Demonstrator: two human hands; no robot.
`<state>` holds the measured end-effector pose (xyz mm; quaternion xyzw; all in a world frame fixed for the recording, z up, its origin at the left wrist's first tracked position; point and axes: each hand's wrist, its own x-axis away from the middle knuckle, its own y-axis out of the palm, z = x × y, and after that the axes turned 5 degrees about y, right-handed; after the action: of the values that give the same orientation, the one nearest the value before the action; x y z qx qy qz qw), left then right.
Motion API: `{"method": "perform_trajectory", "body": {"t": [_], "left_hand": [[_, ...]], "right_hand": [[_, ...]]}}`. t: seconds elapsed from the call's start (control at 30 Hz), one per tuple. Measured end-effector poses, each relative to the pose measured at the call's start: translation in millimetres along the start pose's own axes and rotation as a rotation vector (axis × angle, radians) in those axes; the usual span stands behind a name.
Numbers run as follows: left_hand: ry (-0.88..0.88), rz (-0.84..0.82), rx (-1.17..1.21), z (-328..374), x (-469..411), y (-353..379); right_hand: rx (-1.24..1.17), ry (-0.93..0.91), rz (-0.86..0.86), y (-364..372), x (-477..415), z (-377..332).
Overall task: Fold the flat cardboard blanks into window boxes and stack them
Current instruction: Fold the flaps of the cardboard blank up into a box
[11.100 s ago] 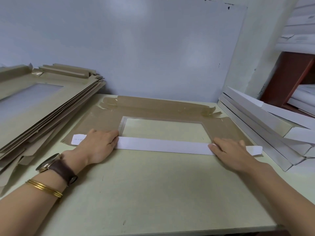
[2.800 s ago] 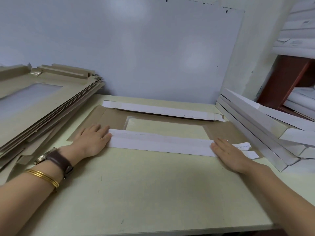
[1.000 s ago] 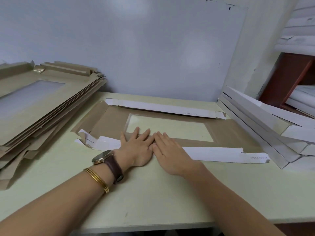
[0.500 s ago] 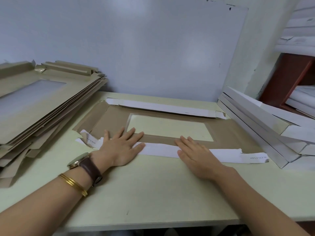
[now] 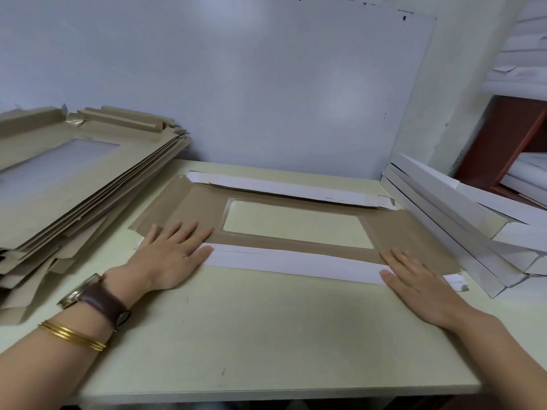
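A brown cardboard blank (image 5: 408,232) with a clear rectangular window lies flat on the pale table (image 5: 266,335). Its near long flap (image 5: 296,261) is folded over, white side up, and so is the far long flap (image 5: 284,190). My left hand (image 5: 171,255) lies flat with fingers spread on the left end of the near flap and the blank. My right hand (image 5: 420,279) presses flat on the flap's right end. A small white tab sticks out past the right hand.
A tilted stack of flat brown window blanks (image 5: 68,184) fills the left side. Folded white boxes (image 5: 461,220) lean in a stack at the right. A white board stands against the wall behind. White cartons sit on a red-brown shelf (image 5: 509,137) at the far right.
My hands started together at the middle of the near flap and have slid apart along it, left hand to the left end, right hand to the right end, flattening the fold.
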<state>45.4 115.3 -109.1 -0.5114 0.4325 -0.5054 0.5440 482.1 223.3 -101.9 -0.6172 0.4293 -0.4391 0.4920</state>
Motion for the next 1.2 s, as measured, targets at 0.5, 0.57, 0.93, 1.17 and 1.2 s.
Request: {"method": "perform_trajectory", "body": {"t": [0.5,0.57,0.93,1.17,1.2], "left_hand": [[-0.090,0.233,-0.018,-1,7,-2],[-0.010,0.410,-0.012,5,12,-7],[0.485,0.397,0.123,31,19,-16],[0.497,0.362,0.073,32,15,-10],[0.496,0.366,0.070,32,15,-10]], "right_hand": [[-0.090,0.074,0.218,8,3,7],[-0.142,0.012,0.334,7,8,4],[-0.195,-0.418,0.389,6,22,-30],[-0.139,-0.468,0.375,5,14,-39],[-0.135,-0.467,0.369,5,13,-40]]}}
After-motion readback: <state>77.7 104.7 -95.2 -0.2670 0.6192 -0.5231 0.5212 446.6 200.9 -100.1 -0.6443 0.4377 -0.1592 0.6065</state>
